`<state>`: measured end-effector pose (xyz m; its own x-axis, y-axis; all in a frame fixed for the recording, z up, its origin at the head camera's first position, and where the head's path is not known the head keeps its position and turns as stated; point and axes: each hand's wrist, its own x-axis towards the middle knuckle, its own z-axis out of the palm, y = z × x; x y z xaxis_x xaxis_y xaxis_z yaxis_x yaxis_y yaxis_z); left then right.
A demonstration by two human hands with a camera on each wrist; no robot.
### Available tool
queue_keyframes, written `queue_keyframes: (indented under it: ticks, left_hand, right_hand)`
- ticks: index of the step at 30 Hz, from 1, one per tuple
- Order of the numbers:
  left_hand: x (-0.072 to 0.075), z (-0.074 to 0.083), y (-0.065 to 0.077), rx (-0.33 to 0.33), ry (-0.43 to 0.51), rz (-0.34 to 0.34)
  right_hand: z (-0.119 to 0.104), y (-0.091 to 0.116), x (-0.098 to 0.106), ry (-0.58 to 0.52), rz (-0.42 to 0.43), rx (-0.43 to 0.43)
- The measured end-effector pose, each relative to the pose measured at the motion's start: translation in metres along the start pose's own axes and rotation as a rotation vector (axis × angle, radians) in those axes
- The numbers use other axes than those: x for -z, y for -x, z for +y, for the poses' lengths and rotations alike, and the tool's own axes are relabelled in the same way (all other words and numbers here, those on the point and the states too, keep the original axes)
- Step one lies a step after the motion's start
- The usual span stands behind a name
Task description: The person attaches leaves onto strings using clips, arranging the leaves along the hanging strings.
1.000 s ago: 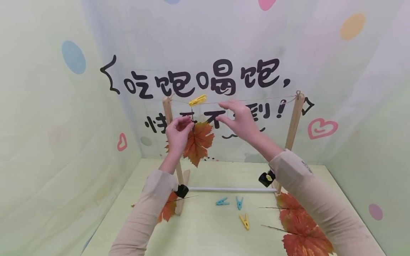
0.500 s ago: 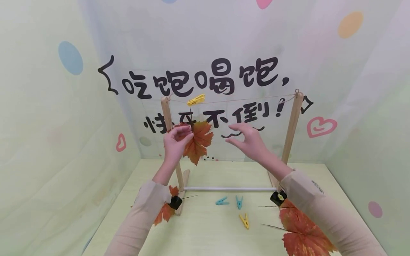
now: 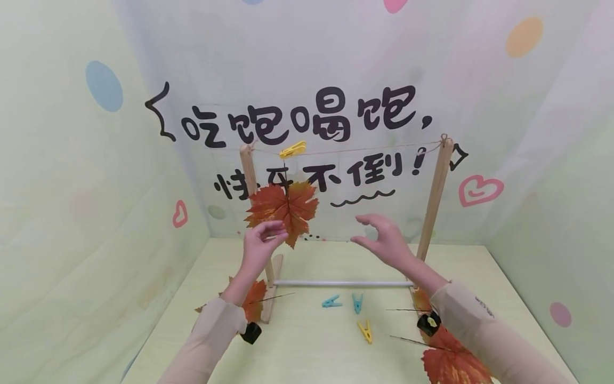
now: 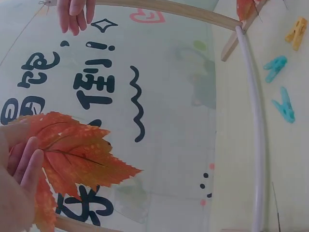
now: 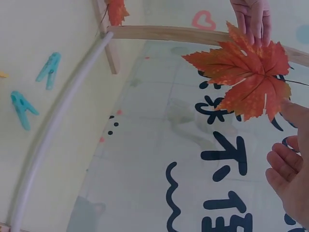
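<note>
1. Below the string (image 3: pixel 364 149), noted maple leaf (image 3: pixel 290 205) hanging by its stem from yellow clothespin (image 3: pixel 292 150).
2. Found left grip (image 3: pixel 263 240) before leaf's lower left part: loosely curved, narrow; cannot tell whether touching.
3. Found right grip (image 3: pixel 386 240) well apart, right of leaf: wide, holding nothing.
4. On tabletop (image 3: pixel 316 352), logged blue clothespins (image 3: pixel 331 302) and second yellow clothespin (image 3: pixel 365 333).

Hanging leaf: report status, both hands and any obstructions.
Left hand gripping nothing, contact with leaf unclear. Right hand empty, clear of it. Leaf hangs by its stem from yellow clip on string. Left hand partly covers leaf in head view.
</note>
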<state>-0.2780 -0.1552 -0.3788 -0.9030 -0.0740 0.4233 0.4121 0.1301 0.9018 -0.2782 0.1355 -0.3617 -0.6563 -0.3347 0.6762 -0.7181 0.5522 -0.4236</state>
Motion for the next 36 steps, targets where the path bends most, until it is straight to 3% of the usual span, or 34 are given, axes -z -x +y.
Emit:
queue_keyframes:
  ticks: [6, 14, 25, 29, 31, 36]
  left_hand:
    - [0.009, -0.022, 0.014, 0.078, -0.031, -0.006]
    - [0.018, -0.051, 0.032, 0.228, -0.074, -0.066]
    - [0.031, -0.081, 0.044, 0.286, -0.160, -0.056]
    - [0.034, -0.093, 0.049, 0.277, -0.214, -0.080]
    - [0.034, -0.090, 0.053, 0.272, -0.233, -0.093]
    - [0.036, -0.113, 0.059, 0.272, -0.274, -0.098]
  right_hand:
    - [0.010, 0.021, -0.007, 0.007, -0.078, -0.059]
    - [0.022, 0.049, -0.022, 0.006, -0.144, -0.108]
    - [0.033, 0.073, -0.049, -0.087, -0.225, -0.200]
    - [0.034, 0.081, -0.058, -0.107, -0.250, -0.205]
    - [0.035, 0.085, -0.063, -0.130, -0.266, -0.222]
    - [0.035, 0.091, -0.072, -0.153, -0.293, -0.257]
